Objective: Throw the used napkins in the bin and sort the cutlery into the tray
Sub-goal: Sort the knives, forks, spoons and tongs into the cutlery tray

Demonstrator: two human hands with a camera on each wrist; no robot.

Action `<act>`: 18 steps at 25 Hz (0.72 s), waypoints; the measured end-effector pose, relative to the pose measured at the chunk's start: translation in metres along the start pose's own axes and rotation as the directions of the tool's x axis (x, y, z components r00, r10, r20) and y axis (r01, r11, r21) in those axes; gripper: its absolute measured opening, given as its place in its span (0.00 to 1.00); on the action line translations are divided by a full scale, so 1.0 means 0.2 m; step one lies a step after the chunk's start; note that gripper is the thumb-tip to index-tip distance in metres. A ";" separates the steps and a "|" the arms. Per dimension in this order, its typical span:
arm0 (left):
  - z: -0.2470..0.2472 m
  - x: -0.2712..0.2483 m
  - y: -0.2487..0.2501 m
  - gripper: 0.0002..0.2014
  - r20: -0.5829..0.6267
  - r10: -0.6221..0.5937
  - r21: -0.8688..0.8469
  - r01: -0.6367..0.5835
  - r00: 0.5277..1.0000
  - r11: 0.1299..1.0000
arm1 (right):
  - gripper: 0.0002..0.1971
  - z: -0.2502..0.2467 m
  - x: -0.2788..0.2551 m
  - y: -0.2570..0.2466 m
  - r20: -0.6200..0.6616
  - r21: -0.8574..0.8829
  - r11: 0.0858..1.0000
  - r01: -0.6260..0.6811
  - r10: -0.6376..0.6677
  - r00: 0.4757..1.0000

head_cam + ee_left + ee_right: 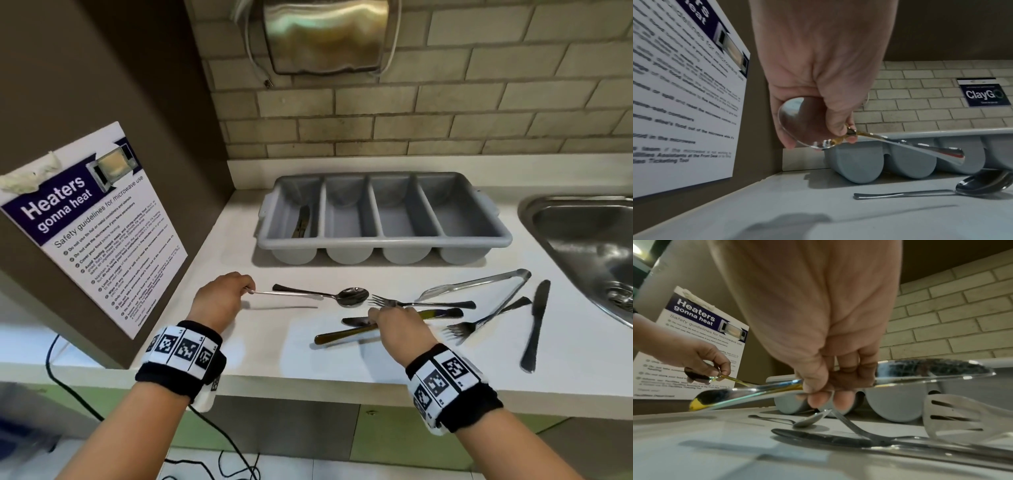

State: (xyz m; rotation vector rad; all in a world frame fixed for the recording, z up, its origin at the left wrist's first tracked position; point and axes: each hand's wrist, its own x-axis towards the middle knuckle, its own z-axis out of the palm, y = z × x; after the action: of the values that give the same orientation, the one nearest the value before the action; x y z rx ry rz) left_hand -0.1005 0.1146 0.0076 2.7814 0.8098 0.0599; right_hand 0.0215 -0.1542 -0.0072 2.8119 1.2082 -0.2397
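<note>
The left hand [219, 298] pinches a spoon [809, 128] by the neck, bowl under the palm, handle pointing to 3 o'clock, above bare counter [274, 356] near its left wall. The tray [380, 219] sits at 1 o'clock. The right hand [399, 325] curls round a knife [931, 369], lifted over loose cutlery

Poster [92, 219] reads "Heaters gonna heat"; wall sign [983, 93] "ClayGo".

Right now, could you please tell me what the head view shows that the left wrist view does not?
Only head: the stainless steel sink, and the right hand gripping a gold-tinted table knife. Only left wrist: the dark blue ClayGo sign. Both: the left hand holding a silver metal spoon, and the grey plastic four-compartment tray.
</note>
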 end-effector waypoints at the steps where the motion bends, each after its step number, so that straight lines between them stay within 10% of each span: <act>1: 0.00 -0.03 0.00 0.10 -0.012 -0.009 -0.042 0.008 1.000 0.999 | 0.23 -0.01 -0.02 0.00 -0.027 0.028 0.999 0.017 -0.017 0.999; 10: 0.05 -0.23 0.08 0.10 -0.071 -0.166 -0.548 0.100 0.984 0.831 | 0.19 -0.08 -0.20 0.06 -0.278 0.270 0.952 0.141 -0.063 0.958; 18: -0.10 0.12 0.47 0.13 -0.090 -0.199 -0.777 0.056 0.976 0.627 | 0.12 -0.11 -0.15 0.17 -0.269 0.661 0.750 -0.022 0.264 0.926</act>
State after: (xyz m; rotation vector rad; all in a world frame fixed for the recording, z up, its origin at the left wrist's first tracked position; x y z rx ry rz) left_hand -0.0335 0.0558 0.0496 1.8972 0.7718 0.5035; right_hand 0.0282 -0.1954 0.0187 3.6809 1.1048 -0.1806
